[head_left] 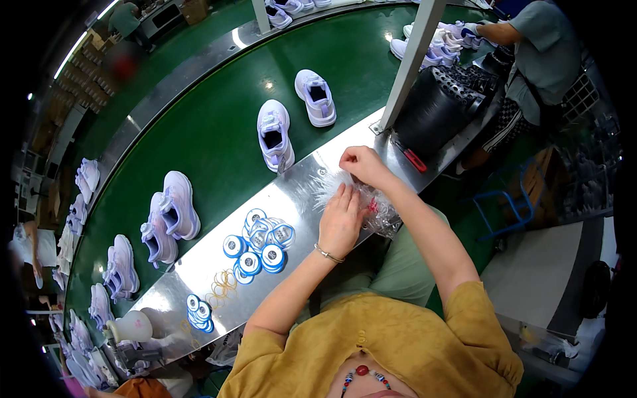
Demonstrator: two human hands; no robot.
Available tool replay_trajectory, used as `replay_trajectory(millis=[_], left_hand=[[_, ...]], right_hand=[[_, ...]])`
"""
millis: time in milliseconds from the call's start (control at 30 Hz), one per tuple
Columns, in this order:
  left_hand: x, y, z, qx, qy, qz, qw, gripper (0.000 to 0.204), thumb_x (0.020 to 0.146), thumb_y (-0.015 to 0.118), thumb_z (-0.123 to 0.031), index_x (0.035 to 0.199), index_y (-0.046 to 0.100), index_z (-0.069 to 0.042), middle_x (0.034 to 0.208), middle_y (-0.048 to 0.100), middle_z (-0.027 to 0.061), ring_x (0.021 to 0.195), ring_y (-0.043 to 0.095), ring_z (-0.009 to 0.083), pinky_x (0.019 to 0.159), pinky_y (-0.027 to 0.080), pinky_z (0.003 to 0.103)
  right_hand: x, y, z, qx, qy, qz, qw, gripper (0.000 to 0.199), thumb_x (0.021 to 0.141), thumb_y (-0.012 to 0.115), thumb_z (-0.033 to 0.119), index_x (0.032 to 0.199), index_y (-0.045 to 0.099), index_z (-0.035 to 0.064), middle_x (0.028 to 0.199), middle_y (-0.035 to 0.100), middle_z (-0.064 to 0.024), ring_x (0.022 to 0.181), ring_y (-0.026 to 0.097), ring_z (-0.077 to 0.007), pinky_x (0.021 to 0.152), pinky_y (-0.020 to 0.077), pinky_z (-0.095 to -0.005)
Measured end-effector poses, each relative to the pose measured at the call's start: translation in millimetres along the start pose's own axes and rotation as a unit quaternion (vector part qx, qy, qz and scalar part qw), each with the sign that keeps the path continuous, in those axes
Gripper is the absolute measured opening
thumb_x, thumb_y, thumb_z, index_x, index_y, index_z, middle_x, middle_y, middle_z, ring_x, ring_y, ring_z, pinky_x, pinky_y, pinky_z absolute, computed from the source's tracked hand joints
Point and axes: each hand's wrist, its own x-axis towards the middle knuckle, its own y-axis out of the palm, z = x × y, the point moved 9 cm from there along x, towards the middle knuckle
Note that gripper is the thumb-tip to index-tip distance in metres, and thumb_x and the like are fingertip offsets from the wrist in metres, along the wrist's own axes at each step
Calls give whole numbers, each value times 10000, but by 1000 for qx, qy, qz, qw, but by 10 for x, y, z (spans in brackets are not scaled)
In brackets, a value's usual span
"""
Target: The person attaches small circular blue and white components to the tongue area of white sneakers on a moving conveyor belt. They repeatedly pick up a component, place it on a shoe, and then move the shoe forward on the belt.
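Shoes (271, 118) stand on the green belt (219, 109) beyond the metal surface (315, 162). Clear plastic (383, 217) lies at its near edge: left hand (342, 222) over it, right hand (363, 164) curled just beside; I cannot tell either grip. Round tags (249, 264), then bands (221, 285), lie leftward.

Left hand (342, 222) palm down, fingers (340, 197) nearly straight and close together, pointing away from the body. Right hand (365, 166) just beyond it and slightly to its right, curled inward; grip unclear. Left forearm (288, 292) trails its hand to lower left, right forearm (428, 222) to lower right.
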Motion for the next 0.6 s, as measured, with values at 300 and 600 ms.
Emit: replay_trajectory(millis=[300,600], left_hand=[[61,52,-159,0,24,-2,1000,377,852,627,-186,1156,569,30,1261,527,240,1222,470,397,1002,394,457],[45,113,26,-49,-32,-6,998,316,842,644,-171,1092,582,13,1236,528,264,1188,483,429,994,398,472]], right_hand=[[-167,-182,-63,213,35,-39,976,78,836,617,96,858,606,22,758,621,-26,659,552,-78,598,450,-223],[-176,-260,-113,296,90,-9,951,103,908,556,110,986,542,43,772,637,-59,610,561,-76,443,392,-205]])
